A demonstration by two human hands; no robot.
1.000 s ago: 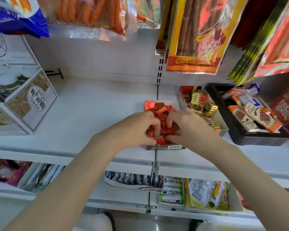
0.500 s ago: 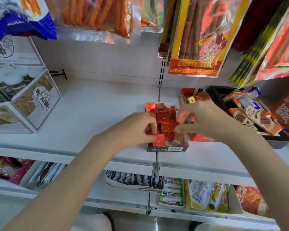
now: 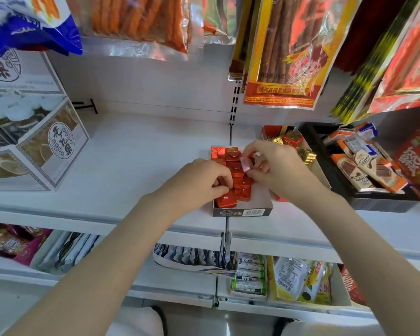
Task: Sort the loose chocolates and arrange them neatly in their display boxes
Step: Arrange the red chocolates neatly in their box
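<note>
A: Since the earlier frame, the right hand (image 3: 280,169) has been drawn back from the gold chocolates toward the display box (image 3: 243,209), and a pale pink wrapped piece (image 3: 245,164) is now pinched between its thumb and fingertips above the box's far half.

B: What is seen, from largest down, relative to that box?

A: A white shelf (image 3: 136,161) is seen under the box, with the box set at its front edge. Well to the left of the box, a large grey printed carton (image 3: 37,151) is stood. Just to the right, a black tray (image 3: 378,202) of wrapped chocolate bars (image 3: 364,170) is placed. Between tray and box, a second open box (image 3: 323,173) is seen, with gold chocolates (image 3: 306,155) inside.

B: And in the display box itself?

A: Red foil chocolates (image 3: 238,170) are packed along its left and middle; white floor is left bare at its near right corner.

B: The left hand (image 3: 199,183)?

A: It is laid over the box's left edge, fingers curled down onto the red pieces. Whether one is actually gripped cannot be told, since the fingertips are hidden.
</note>
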